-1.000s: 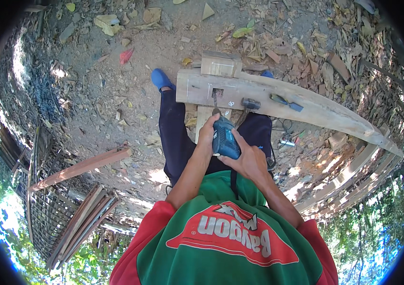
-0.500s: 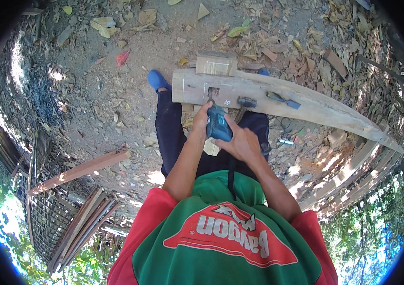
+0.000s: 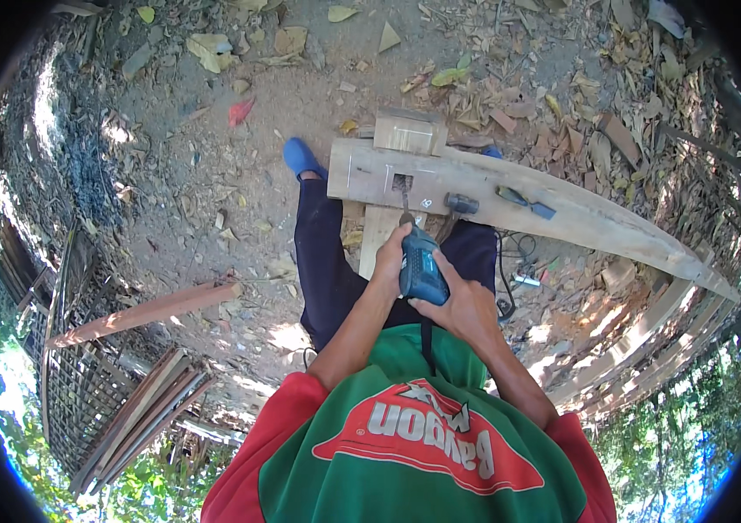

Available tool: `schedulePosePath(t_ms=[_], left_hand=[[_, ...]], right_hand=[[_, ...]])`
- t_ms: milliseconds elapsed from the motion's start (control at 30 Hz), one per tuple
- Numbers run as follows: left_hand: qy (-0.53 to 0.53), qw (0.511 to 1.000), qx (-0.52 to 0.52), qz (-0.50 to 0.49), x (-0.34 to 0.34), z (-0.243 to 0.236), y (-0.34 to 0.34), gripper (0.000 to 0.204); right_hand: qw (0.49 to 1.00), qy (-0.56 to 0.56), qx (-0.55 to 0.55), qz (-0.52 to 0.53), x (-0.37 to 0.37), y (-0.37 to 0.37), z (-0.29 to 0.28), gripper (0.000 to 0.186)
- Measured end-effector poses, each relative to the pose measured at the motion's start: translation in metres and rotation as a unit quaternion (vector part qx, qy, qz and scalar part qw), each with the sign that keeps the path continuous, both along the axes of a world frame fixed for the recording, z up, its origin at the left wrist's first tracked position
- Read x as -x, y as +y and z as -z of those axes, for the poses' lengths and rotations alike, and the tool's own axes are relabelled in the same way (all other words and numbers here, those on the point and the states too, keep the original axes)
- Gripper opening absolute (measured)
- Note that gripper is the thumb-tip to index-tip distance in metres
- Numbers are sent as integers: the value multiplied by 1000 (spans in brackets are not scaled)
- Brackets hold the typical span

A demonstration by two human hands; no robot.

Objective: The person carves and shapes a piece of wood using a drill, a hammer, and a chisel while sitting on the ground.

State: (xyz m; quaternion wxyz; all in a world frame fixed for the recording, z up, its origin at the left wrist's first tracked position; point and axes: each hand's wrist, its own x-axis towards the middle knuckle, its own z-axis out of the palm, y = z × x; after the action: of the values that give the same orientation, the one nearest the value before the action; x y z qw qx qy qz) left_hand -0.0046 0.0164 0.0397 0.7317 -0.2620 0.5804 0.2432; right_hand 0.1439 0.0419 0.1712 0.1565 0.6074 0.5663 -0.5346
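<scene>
Fingers (image 3: pixel 401 235), L & R, clamped on blue drill (image 3: pixel 423 272), w/ wht lettering (image 3: pixel 410 424) on shirt (image 3: pixel 353 490) & wht marks (image 3: pixel 426 203) on plank (image 3: pixel 601 213).

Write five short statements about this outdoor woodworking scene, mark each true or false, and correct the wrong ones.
1. The left hand and right hand both hold the blue drill. True.
2. The chisel lies on the board, to the right of the hammer. True.
3. The hole in the board is round. False: it is four-sided.
4. The drill's bit points toward that hole. True.
5. The hammer's head lies on the ground. False: it rests on the board.
</scene>
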Motion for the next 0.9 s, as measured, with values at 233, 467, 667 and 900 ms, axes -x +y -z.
schedulePosePath(t_ms=[233, 467, 667, 900], left_hand=[[4, 999, 46, 28, -5, -6, -1, 36], [22, 998, 51, 18, -10, -16, -1, 36], [22, 999, 45, 20, -8, -7, -2, 37], [34, 998, 57, 16, -5, -19, 3, 35]], right_hand=[[998, -19, 35, 46, -1, -4, -3, 92], [998, -10, 42, 52, -9, -4, -8, 94], [998, -13, 43, 53, -4, -3, 0, 94], [997, -9, 57, 57, -2, -7, -2, 95]])
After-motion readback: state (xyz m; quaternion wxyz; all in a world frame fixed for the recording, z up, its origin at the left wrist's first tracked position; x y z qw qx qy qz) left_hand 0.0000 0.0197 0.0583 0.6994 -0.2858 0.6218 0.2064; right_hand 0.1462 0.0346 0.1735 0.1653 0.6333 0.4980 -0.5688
